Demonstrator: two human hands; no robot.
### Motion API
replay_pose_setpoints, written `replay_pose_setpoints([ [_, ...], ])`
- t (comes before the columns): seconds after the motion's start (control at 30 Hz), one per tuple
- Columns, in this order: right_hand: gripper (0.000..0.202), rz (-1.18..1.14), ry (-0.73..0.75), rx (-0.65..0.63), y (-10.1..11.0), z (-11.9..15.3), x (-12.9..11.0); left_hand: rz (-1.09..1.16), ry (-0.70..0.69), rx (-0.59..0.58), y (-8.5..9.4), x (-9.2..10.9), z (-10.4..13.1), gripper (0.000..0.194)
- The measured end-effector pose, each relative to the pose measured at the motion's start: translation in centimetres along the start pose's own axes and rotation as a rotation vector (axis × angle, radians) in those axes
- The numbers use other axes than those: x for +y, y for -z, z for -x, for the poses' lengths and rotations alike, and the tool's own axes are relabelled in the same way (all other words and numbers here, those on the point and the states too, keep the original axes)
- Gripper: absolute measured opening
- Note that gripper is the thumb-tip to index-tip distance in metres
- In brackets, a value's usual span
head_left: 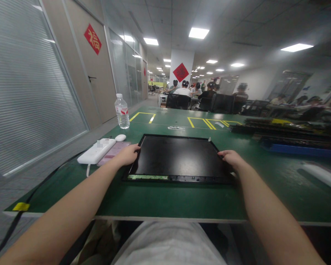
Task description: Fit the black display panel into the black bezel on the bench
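Observation:
A flat black display panel [179, 156] in a thin dark frame lies before me on the green tabletop [179, 202]. Along its near edge runs a narrow green strip [147, 177], which looks like a circuit board. My left hand [129, 154] grips the panel's left edge, fingers closed around the frame. On the opposite edge, my right hand [233, 159] is closed too, its thumb on top and the other fingers mostly hidden. A small light tab [209, 139] sticks up at the far right corner.
Left of the panel are a white power strip [96, 151], a pinkish flat phone-like thing [113, 154], a small white oval object [120, 137] and a water bottle [122, 112]. Dark strips [281, 129] are piled at right by a blue piece [298, 149]. People sit beyond.

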State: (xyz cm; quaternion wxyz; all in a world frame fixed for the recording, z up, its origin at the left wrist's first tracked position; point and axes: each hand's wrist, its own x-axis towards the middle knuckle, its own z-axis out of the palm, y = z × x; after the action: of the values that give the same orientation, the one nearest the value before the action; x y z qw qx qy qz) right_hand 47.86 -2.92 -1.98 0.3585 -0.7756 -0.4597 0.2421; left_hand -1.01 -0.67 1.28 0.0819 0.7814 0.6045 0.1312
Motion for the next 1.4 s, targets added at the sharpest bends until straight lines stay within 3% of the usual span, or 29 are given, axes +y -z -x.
replay_pose_setpoints([
  [0.17, 0.049, -0.033, -0.095, -0.019, 0.1, 0.1, -0.4, 0.0, 0.01, -0.006, 0.2, 0.2, 0.1, 0.052],
  [0.47, 0.052, -0.007, -0.092, -0.034, 0.4, 0.6, -0.7, 0.016, 0.007, -0.004, 0.2, 0.2, 0.1, 0.05],
  [0.73, 0.042, 0.09, -0.04, 0.041, -0.3, 0.5, -0.6, -0.067, 0.014, 0.041, -0.1, -0.3, -0.3, 0.038],
  [1.4, 0.048, 0.116, -0.022, 0.034, -0.1, 0.7, -0.7, -0.064, -0.063, 0.038, -0.2, -0.9, -0.6, 0.045],
])
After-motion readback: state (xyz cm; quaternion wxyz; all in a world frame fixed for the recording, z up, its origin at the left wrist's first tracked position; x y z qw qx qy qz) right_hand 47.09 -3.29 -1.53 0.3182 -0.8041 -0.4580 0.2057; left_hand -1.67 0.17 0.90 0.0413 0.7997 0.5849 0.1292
